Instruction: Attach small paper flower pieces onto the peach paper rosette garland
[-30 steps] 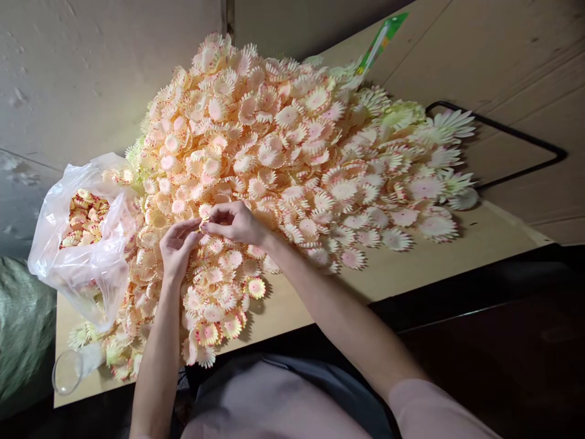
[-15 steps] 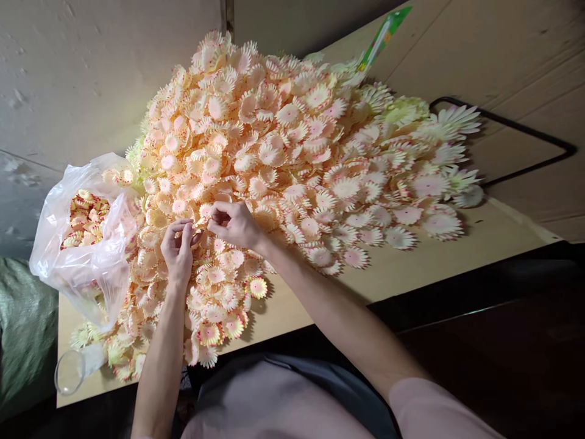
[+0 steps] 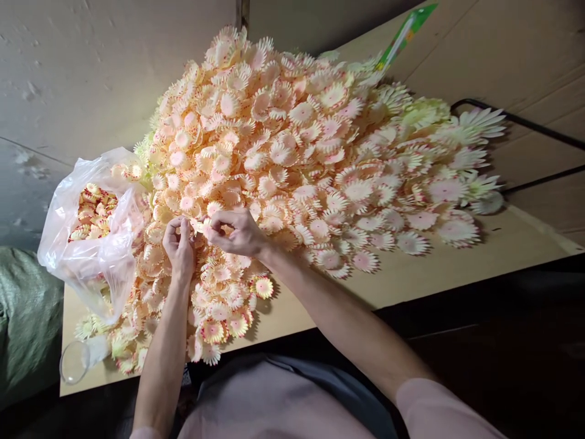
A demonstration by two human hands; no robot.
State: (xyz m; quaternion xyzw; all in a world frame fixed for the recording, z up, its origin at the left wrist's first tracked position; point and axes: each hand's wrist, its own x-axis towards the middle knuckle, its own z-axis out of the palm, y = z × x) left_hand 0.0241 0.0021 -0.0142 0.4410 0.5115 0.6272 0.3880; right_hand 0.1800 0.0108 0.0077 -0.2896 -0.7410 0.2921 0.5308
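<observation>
My left hand (image 3: 178, 247) is closed in a pinch, thumb and forefinger pressed together. Close on its right, my right hand (image 3: 237, 233) pinches too, with its fingers curled. Between the fingertips shows a small pale artificial flower piece (image 3: 197, 226); its exact shape is partly hidden by the fingers. Beneath and around both hands spreads a big heap of artificial flower petal layers (image 3: 283, 152), cream and pale pink with red-tipped edges. To the left of my left hand stands an open clear plastic bag (image 3: 114, 262) with smaller curled red-and-cream flower pieces (image 3: 95, 212) inside.
A clear cup (image 3: 74, 362) lies on its side at the left corner of the table (image 3: 411, 277). Behind the heap is a green-and-white packet (image 3: 406, 36). A bent black metal rod (image 3: 530, 122) is at the right. A green sack (image 3: 27, 329) stands left of the table.
The view has shifted, so the heap and bag appear slightly farther right. My fingertips have turned a little, and the pale piece between them shows more. Both hands stay close together.
</observation>
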